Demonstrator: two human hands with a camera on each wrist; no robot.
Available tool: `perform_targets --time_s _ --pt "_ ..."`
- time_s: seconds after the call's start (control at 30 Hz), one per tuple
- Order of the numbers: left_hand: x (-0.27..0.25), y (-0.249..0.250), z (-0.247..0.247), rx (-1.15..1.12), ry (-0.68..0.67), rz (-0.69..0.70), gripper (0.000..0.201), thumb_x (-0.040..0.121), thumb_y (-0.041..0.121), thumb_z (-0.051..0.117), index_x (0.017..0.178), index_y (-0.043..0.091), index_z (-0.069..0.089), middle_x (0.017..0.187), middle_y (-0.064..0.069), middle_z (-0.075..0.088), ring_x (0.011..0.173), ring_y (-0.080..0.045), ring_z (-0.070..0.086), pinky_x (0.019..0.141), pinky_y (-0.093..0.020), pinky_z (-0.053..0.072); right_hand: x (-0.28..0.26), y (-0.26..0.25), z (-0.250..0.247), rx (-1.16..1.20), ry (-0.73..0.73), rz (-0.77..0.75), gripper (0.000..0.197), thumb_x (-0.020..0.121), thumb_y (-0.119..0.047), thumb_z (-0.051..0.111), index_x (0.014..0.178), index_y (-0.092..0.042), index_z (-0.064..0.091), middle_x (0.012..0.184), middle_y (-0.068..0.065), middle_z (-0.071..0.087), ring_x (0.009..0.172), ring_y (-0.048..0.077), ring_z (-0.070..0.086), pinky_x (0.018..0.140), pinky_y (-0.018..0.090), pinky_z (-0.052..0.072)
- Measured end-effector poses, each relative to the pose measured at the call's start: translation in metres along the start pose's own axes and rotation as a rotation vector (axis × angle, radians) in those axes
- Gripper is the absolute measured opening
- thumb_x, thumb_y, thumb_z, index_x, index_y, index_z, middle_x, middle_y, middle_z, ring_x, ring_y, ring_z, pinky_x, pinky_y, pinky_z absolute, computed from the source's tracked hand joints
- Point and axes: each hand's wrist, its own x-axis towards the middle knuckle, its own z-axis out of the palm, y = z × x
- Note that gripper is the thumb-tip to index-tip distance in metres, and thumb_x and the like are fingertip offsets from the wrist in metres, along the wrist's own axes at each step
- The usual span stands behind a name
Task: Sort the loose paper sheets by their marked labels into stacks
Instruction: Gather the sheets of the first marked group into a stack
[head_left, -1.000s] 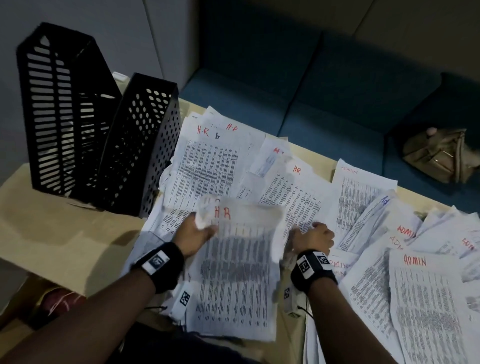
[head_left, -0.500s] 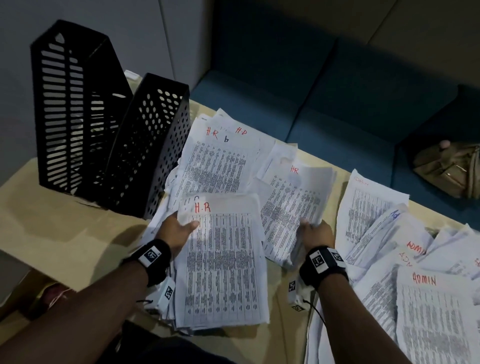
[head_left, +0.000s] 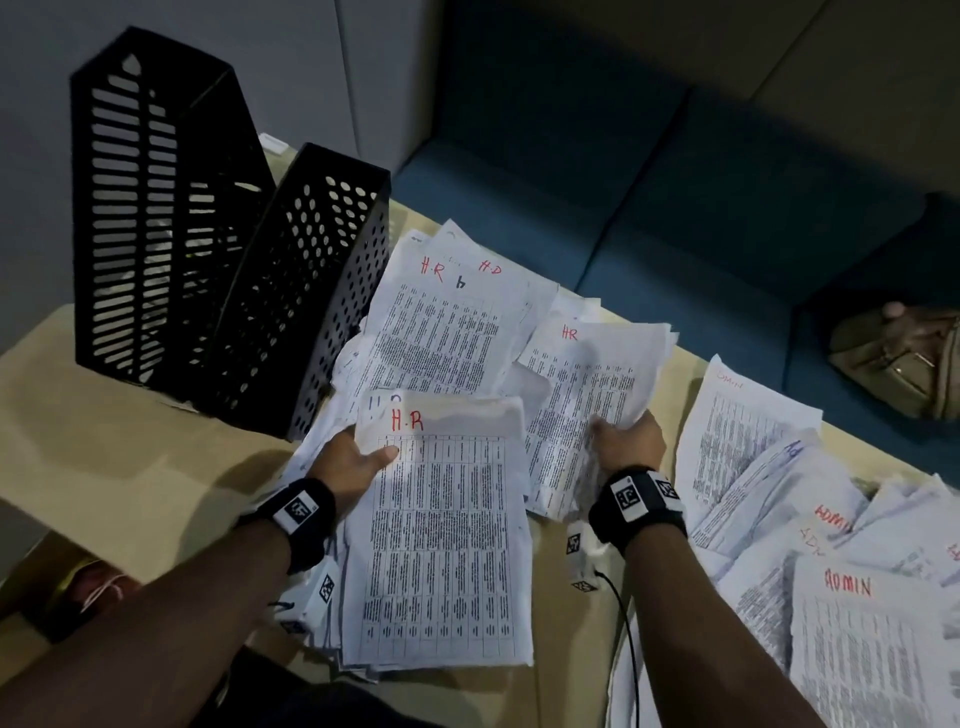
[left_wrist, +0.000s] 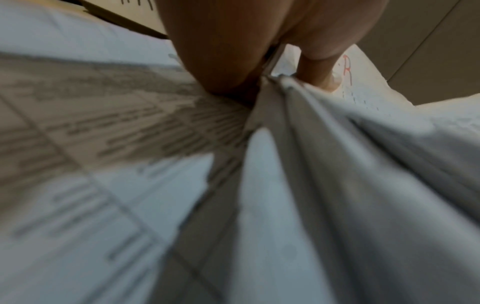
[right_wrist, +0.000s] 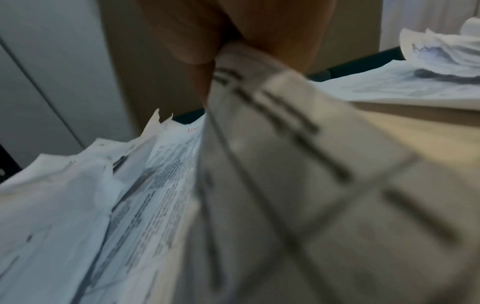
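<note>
The left hand (head_left: 353, 467) pinches the left edge of a stack (head_left: 441, 545) topped by a sheet marked "H.R", lying at the near edge of the table (head_left: 104, 441). The right hand (head_left: 628, 447) grips the lower corner of another sheet (head_left: 587, 400) marked "HR", just right of the stack. Sheets marked "ADMIN" (head_left: 872, 644) lie well to the right.

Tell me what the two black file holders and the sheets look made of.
Slotted file holder and perforated file holder: matte black, probably plastic or coated metal; punched openings, no glare. Sheets: thin white printed paper, creased and curling at the edges.
</note>
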Motion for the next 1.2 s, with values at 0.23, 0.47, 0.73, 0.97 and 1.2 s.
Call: perform_targets --time_s 0.23,0.47,0.73,0.97,1.2 --pt "-0.005 0.005 0.002 0.002 0.019 0.015 0.035 0.090 0.023 0.065 0.123 0.018 0.059 0.111 0.002 0.068 0.104 -0.023 0.062 0.094 -0.036 0.045 -0.010 -0.013 -0.045 0.057 0.121 -0.019 0.039 0.085 -0.029 0.068 0.111 0.000 0.061 0.109 0.020 0.067 0.099 0.035 0.065 0.086 0.039 0.054" --pt "-0.013 0.013 0.003 -0.092 0.025 0.021 0.040 0.090 0.026 0.065 0.126 0.012 0.058 0.114 -0.006 0.069 0.105 -0.024 0.063 0.090 -0.032 0.046 -0.049 -0.039 -0.115 0.395 0.116 -0.368 0.019 0.085 -0.017 0.069 0.097 -0.003 0.065 0.075 0.006 0.064 0.053 -0.002 0.059 0.044 0.007 0.043" --pt "-0.040 0.038 0.035 -0.160 -0.052 -0.033 0.032 0.091 0.041 0.060 0.104 0.012 0.059 0.106 -0.003 0.063 0.120 -0.032 0.053 0.097 -0.040 0.041 -0.087 0.049 -0.030 0.249 -0.363 0.028 0.019 0.083 -0.029 0.071 0.098 -0.021 0.062 0.090 0.000 0.067 0.087 0.024 0.062 0.083 0.038 0.051" --pt "-0.057 0.045 0.048 -0.173 -0.178 0.181 0.069 0.088 0.062 0.043 0.141 0.018 0.041 0.141 0.000 0.046 0.132 -0.022 0.042 0.104 -0.034 0.029 -0.102 0.075 0.006 -0.160 -0.373 -0.024 0.033 0.074 -0.034 0.078 0.088 -0.009 0.061 0.081 0.006 0.067 0.075 0.023 0.064 0.068 0.030 0.052" --pt "-0.044 0.045 0.052 -0.044 -0.164 0.152 0.037 0.091 0.019 0.061 0.128 0.020 0.054 0.128 -0.003 0.061 0.119 -0.025 0.057 0.103 -0.045 0.044 -0.075 0.056 -0.014 -0.001 -0.302 -0.164 0.049 0.073 -0.035 0.080 0.107 -0.013 0.052 0.093 0.003 0.064 0.081 0.018 0.061 0.074 0.032 0.053"
